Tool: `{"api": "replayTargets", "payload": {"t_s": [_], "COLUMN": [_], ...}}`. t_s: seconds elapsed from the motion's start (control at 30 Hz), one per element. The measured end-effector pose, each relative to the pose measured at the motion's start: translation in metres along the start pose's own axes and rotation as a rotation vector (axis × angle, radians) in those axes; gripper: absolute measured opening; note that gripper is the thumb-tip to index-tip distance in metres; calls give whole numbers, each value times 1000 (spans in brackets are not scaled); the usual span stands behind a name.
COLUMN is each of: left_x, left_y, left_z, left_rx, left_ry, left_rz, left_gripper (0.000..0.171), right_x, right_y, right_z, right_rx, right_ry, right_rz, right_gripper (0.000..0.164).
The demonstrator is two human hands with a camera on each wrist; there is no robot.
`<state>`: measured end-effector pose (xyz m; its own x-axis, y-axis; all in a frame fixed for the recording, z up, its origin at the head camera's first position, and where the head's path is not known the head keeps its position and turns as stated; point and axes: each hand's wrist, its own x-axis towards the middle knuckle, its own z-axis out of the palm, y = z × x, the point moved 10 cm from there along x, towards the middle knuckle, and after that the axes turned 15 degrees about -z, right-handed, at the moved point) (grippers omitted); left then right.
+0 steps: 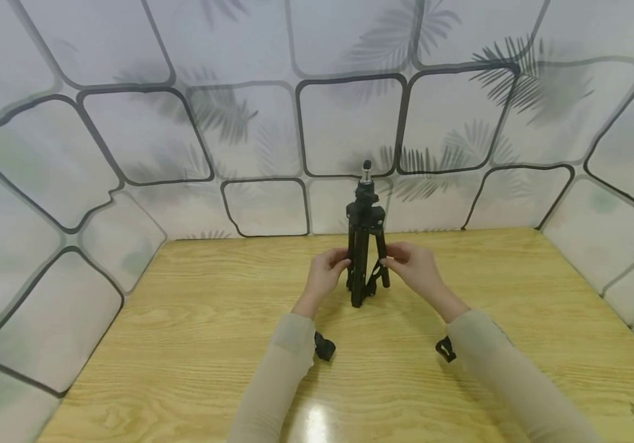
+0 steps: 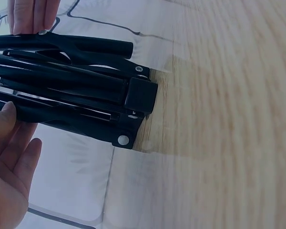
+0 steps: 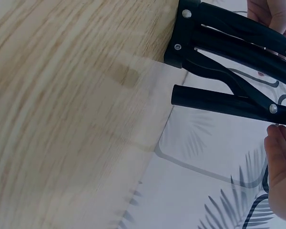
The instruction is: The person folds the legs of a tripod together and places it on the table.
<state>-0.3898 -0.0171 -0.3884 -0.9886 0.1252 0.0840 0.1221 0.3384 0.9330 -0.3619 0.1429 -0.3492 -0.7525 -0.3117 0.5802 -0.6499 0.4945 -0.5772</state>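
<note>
A small black tripod (image 1: 360, 258) stands upright near the back of the table, its silver-and-black top screw (image 1: 367, 172) pointing up. My left hand (image 1: 326, 271) pinches the tripod's left leg between thumb and fingers. On the other side, my right hand (image 1: 413, 264) has thumb and fingertips on the right leg (image 3: 219, 105), which is swung a little outward from the centre column. The left wrist view shows the riveted braces and the square foot of the column (image 2: 141, 95) low down between the legs.
The wood-grain table (image 1: 211, 344) reaches back to a patterned wall (image 1: 261, 135), with side walls left and right. Black wrist-worn pieces (image 1: 324, 347) show beside the sleeve cuffs.
</note>
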Motion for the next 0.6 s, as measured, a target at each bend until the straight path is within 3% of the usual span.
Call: {"api": "replayTargets", "payload": {"t_s": [0.6], "left_x": [5], "left_y": [1], "left_z": [3], "left_rx": [24], "left_ry": [0], "left_rz": [10], "left_gripper": [22], "right_x": [3], "right_y": [4], "right_z": [4], "right_rx": [25], "right_ry": [3], "right_rz": [20], "right_gripper": [26]}}
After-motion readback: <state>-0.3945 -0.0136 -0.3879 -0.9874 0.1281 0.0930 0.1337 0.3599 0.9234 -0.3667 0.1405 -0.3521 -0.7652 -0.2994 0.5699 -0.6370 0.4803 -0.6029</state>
